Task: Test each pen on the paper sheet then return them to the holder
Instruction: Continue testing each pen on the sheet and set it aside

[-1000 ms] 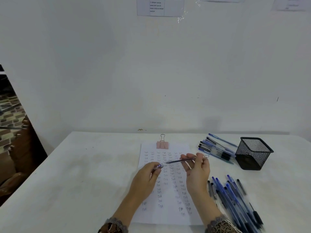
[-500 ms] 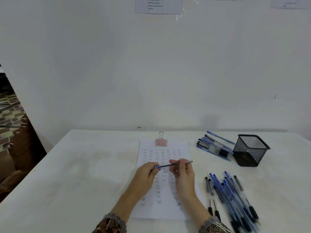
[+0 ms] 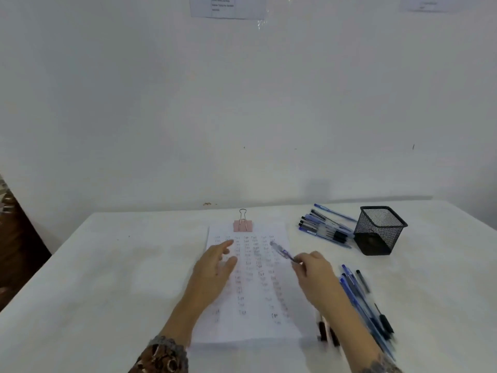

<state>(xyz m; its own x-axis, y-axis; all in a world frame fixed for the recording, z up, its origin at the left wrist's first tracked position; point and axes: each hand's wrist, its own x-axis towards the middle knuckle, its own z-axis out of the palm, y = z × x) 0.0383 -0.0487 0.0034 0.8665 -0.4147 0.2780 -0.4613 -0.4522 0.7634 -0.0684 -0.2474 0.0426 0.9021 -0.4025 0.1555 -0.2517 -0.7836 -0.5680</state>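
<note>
A white paper sheet [image 3: 255, 297] covered with small handwritten marks lies in front of me, held at its top by a pink binder clip [image 3: 242, 224]. My right hand [image 3: 314, 275] grips a blue pen [image 3: 282, 251] by one end; the pen points up and left over the sheet and looks blurred. My left hand [image 3: 215, 267] lies on the sheet's left part with its fingers spread and holds nothing. A black mesh holder [image 3: 377, 231] stands at the right.
One bunch of blue and black pens [image 3: 325, 230] lies left of the holder. A second pile of pens [image 3: 368, 305] lies to the right of my right forearm. A white wall rises behind the table's [image 3: 107, 278] far edge.
My left hand has let go of the pen and dropped flat onto the sheet. My right hand has moved right with the pen, which now points up and left.
</note>
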